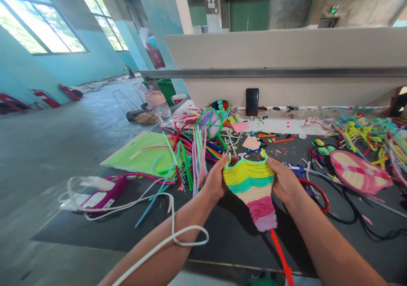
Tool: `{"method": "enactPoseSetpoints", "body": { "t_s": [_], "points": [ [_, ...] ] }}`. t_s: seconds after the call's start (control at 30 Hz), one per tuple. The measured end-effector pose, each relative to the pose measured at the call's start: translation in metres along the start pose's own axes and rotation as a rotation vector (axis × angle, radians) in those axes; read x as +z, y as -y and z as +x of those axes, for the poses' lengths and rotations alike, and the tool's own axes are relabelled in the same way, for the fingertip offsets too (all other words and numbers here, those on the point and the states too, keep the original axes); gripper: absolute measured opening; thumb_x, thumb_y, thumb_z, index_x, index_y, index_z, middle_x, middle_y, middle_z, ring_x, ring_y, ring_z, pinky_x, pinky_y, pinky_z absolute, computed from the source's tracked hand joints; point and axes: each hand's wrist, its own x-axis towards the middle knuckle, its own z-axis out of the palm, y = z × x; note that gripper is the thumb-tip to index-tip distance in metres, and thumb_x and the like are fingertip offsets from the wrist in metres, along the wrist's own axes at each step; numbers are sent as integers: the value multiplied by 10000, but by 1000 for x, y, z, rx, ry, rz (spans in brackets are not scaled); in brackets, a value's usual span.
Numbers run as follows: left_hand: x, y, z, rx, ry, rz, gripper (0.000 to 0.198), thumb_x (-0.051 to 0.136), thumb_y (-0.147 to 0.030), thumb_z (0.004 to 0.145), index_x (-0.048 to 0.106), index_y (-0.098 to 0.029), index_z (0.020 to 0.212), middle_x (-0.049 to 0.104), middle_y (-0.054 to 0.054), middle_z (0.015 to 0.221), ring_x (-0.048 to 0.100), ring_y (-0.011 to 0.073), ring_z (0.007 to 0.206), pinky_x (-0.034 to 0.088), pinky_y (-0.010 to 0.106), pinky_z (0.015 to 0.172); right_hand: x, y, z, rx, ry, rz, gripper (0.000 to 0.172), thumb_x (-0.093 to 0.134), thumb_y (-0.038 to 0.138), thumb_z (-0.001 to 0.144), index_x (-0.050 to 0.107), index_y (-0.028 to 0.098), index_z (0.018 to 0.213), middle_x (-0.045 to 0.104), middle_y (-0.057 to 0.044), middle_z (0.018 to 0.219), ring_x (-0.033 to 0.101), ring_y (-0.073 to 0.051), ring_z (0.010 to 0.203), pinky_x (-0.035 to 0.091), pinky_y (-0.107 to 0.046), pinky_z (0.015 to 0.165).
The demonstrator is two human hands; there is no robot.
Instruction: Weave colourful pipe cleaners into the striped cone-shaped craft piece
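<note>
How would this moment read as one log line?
Left grip: holds left edge of tapered, multicolour-striped fuzzy piece | Right grip: holds right edge | Long red strip: at lower narrow end

red stem [279, 248]: cut off below; fingers [220, 169]: partly hidden behind woven piece [249, 180]; green sign [333, 9]: too small to read

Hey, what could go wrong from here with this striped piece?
The white cable crosses the left forearm in view, so it might snag if that arm moves. The left hand and right hand grip the striped piece by its sides; pulling could distort it. The red strip trailing from its narrow end might catch on something.
</note>
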Motion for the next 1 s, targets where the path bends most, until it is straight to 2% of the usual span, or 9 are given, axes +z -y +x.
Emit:
{"method": "enactPoseSetpoints", "body": {
  "t_s": [0.13, 0.27, 0.37, 0.5, 0.63, 0.77, 0.9, 1.0],
  "points": [
    [1, 2, 0, -7, -10, 38, 192, 687, -281, 704, 666, -96, 751, 634, 26, 652, 612, 143, 607, 494, 259, 621, 2, -1, -1, -4, -13, -16, 219, 681, 285, 775, 689, 191, 973, 765, -61, 906, 708, -256, 936, 539, -432, 885],
    [-1, 2, 2, 98, 20, 69, 193, 690, -251, 691, 661, -120, 830, 586, -5, 610, 541, 101, 557, 415, 214, 553, 5, -3, -3, -38, -62, -53, 218, 730, 284, 729, 695, 191, 923, 766, -57, 885, 710, -261, 925, 545, -424, 873],
    [-3, 2, 3, 175, 36, 146, 190, 689, -303, 729, 633, -134, 797, 547, -9, 565, 497, 88, 519, 345, 200, 506, 6, -4, -5, -50, -126, -73, 253, 763, 260, 677, 700, 196, 914, 768, -45, 860, 712, -265, 915, 548, -420, 865],
    [-4, 5, 4, 203, 23, 224, 312, 674, -438, 772, 575, -149, 713, 491, -27, 525, 434, 65, 461, 292, 199, 466, 6, -4, -6, -43, -172, -88, 290, 784, 262, 640, 701, 210, 912, 767, -30, 857, 715, -266, 903, 562, -404, 831],
    [-8, 9, 9, 234, -72, 345, 415, 653, -544, 756, 529, -161, 653, 440, -45, 448, 375, 56, 397, 248, 203, 426, 6, -4, -6, -47, -203, -129, 303, 802, 282, 609, 704, 228, 890, 766, -14, 845, 713, -271, 902, 579, -385, 784],
    [-13, 13, 16, 303, -175, 489, 478, 638, -589, 740, 475, -168, 583, 422, -49, 428, 357, 46, 378, 237, 201, 408, 5, -5, -7, -58, -224, -160, 313, 808, 317, 596, 707, 243, 883, 765, -12, 832, 714, -282, 891, 589, -380, 740],
    [-17, 17, 19, 297, -190, 618, 509, 573, -610, 779, 469, -163, 559, 429, -42, 443, 367, 44, 379, 254, 195, 402, 3, -4, -7, -60, -186, -179, 309, 802, 324, 610, 703, 251, 893, 766, -18, 847, 711, -288, 906, 585, -381, 731],
    [-20, 12, 21, 310, -179, 671, 449, 553, -585, 805, 519, -164, 653, 499, -28, 529, 460, 68, 428, 332, 194, 426, 3, -5, -7, -45, -146, -182, 285, 793, 322, 629, 698, 244, 886, 766, -23, 847, 708, -287, 916, 577, -380, 746]
  ]
}}
